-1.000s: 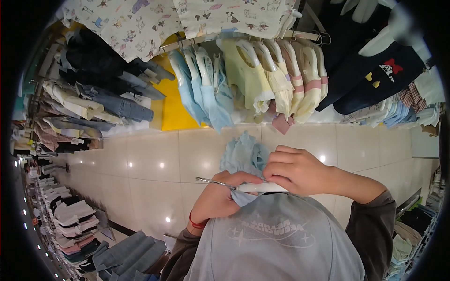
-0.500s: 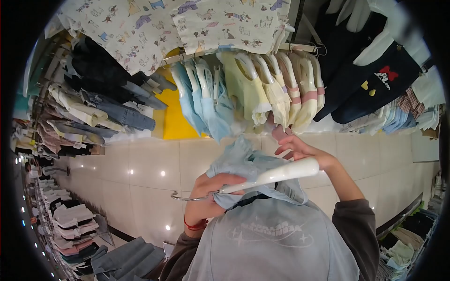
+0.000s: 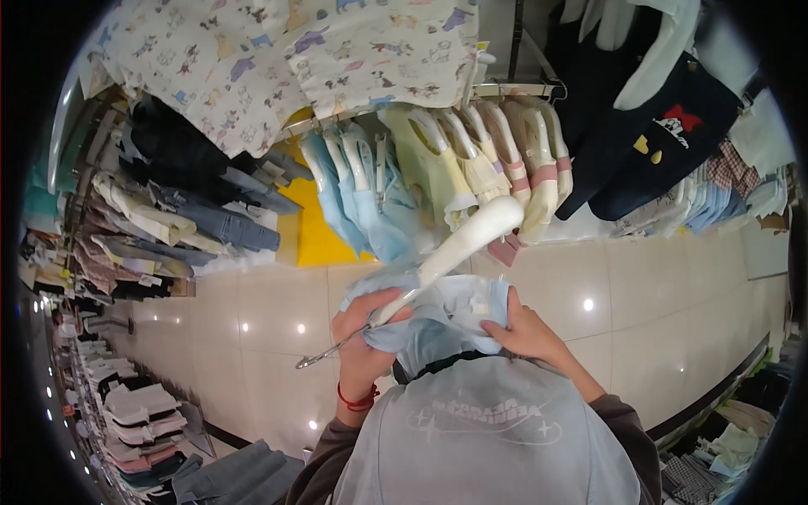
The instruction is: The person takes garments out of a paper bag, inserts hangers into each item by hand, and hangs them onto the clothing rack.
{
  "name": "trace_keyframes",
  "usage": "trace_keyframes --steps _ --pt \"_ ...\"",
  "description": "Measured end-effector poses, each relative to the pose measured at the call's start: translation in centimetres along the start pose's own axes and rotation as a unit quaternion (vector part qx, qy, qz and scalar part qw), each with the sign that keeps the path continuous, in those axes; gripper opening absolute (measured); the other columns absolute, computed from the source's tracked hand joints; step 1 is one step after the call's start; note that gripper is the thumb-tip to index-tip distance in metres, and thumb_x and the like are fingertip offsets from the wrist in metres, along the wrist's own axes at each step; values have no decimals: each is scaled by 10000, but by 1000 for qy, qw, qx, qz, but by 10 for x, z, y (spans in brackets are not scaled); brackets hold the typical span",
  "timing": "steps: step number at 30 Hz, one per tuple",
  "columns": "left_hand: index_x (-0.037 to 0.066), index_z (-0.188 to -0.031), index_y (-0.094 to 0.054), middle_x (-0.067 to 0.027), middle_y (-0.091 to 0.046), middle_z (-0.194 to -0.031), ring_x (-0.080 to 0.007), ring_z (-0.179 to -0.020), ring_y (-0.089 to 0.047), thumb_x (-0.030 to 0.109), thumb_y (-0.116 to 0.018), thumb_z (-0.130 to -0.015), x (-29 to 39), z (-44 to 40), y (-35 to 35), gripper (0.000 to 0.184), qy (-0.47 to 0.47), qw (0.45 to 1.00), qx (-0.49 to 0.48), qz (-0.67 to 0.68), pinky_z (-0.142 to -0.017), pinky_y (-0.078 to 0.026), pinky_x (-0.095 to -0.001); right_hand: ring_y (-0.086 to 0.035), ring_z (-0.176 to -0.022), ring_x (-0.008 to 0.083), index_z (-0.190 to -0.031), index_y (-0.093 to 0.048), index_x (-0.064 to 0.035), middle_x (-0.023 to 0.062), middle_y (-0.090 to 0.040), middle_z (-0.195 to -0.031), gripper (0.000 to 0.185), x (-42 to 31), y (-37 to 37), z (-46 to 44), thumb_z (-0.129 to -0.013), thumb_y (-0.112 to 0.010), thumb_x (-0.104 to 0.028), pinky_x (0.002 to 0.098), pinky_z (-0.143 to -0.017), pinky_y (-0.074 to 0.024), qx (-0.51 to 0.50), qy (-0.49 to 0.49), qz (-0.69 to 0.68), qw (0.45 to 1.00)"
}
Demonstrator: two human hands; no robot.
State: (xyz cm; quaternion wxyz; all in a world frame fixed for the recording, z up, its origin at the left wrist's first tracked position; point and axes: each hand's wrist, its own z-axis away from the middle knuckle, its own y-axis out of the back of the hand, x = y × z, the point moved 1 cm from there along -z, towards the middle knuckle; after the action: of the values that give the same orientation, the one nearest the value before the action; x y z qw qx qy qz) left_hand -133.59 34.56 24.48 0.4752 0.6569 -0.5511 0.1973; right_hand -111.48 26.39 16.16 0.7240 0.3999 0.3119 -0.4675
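A white hanger (image 3: 471,240) with a metal hook slants up to the right in front of me. My left hand (image 3: 366,332) is closed around it near the hook, together with part of a light blue garment (image 3: 421,332). The other side of that garment is pinched in my right hand (image 3: 526,332), thumb on top, beside a small pale label. One hanger arm sticks out free of the cloth. The lower part of the garment is hidden against the grey apron (image 3: 497,421) on my front.
Ahead, a rail (image 3: 497,88) carries blue garments (image 3: 370,194), yellow ones (image 3: 539,185) and dog-print clothes (image 3: 370,59). Dark trousers (image 3: 665,160) hang at the right. Jeans (image 3: 210,210) hang at the left. Folded clothes (image 3: 143,421) are stacked at lower left, above the tiled floor (image 3: 278,337).
My right hand has gone from loose fingers near the hanger's end to gripping the garment. The hanger's free end has swung up and left, and its hook has dipped.
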Motion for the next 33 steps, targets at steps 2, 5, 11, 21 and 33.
trace_keyframes --steps 2,5,11,21,33 --pt "22 -922 -606 -108 -652 -822 -185 -698 -620 22 -707 -689 -2 0 0 254 -20 1000 23 1 -641 -471 -260 -557 -758 130 -1136 -297 -46 89 -548 -796 382 28 6 -9 -865 -532 -176 249 -624 -445 -62 6 -184 981" --pt "25 -933 -602 -107 -653 -826 -186 -708 -623 14 -710 -685 -10 1 2 271 -9 1000 20 5 -649 -471 -261 -531 -703 98 -1028 -336 -95 37 -531 -807 195 40 19 -5 -886 -469 -84 236 -594 -437 -1 42 -334 942" --pt "31 -907 -615 -107 -650 -822 -200 -727 -628 -2 -711 -684 -2 1 -19 245 -47 999 0 23 -666 -473 -266 -521 -703 99 -920 -379 -134 5 -497 -825 89 26 37 -15 -893 -422 -61 234 -596 -460 108 85 -589 796" --pt "33 -842 -631 -103 -665 -809 -223 -738 -646 21 -740 -643 0 1 -26 227 -52 992 -115 30 -679 -489 -287 -509 -675 77 -898 -403 -139 -14 -492 -793 69 -7 95 -7 -917 -375 -79 211 -549 -429 183 222 -570 770" --pt "50 -863 -641 -97 -668 -835 -211 -753 -650 26 -720 -660 -9 4 -23 219 0 989 -126 83 -689 -492 -282 -483 -742 65 -938 -380 -132 -14 -434 -883 51 -26 99 5 -931 -379 -81 183 -658 -434 274 261 -448 810"
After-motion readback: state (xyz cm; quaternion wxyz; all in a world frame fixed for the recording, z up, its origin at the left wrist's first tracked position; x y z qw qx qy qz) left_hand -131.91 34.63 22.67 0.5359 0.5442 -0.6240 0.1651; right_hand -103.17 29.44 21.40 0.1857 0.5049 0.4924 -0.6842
